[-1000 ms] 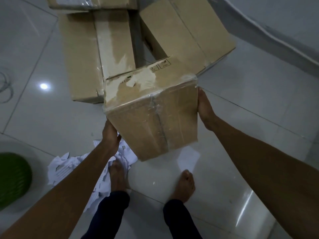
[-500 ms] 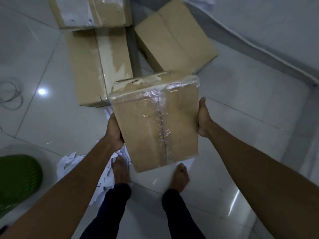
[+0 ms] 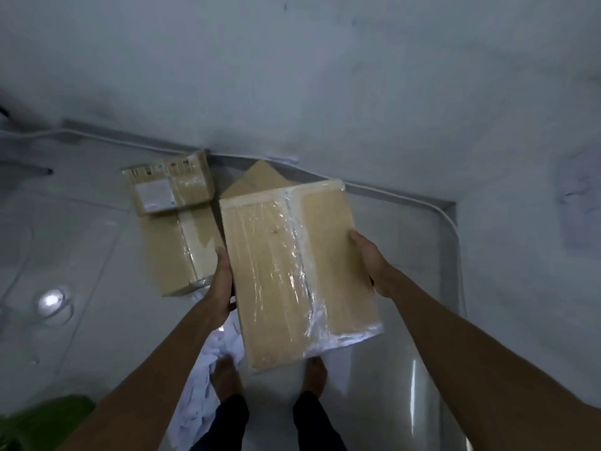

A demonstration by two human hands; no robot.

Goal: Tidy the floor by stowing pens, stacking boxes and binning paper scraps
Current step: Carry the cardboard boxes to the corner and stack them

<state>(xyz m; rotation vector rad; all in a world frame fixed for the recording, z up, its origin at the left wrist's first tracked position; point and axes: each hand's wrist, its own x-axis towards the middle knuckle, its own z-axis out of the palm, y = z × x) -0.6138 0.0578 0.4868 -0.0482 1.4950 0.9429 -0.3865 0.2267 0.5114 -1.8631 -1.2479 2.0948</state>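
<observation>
Above the glossy white tiled floor (image 3: 81, 255), close to a corner of the room, a person holds a taped brown cardboard box (image 3: 299, 275) in the air over two bare feet (image 3: 226, 379). The left hand (image 3: 224, 281) grips the box's left edge and the right hand (image 3: 370, 262) grips the right edge. Each thumb lies on the upper face, while the fingers reach underneath where they cannot be seen. Holding it from opposite sides keeps the wide, flat box level and lets the person steer it, which suits carrying it rather than opening it.

Ahead, against the pale wall (image 3: 325, 76), three more boxes rest on the floor. A small brown carton with a white label (image 3: 166, 187) sits on the far end of a long brown carton (image 3: 175, 252). A third brown carton (image 3: 257, 179) stands just beside them, partly hidden behind the held box. Since the group is already gathered by the skirting, the held box is probably meant to join the stack there, though which carton it will land on cannot be told.

White crumpled paper scraps (image 3: 211, 362) lie beside and under the left foot, not yet binned. A green container (image 3: 42, 418) shows blurred at the lower left and is likely the bin for them. No pens can be seen.
</observation>
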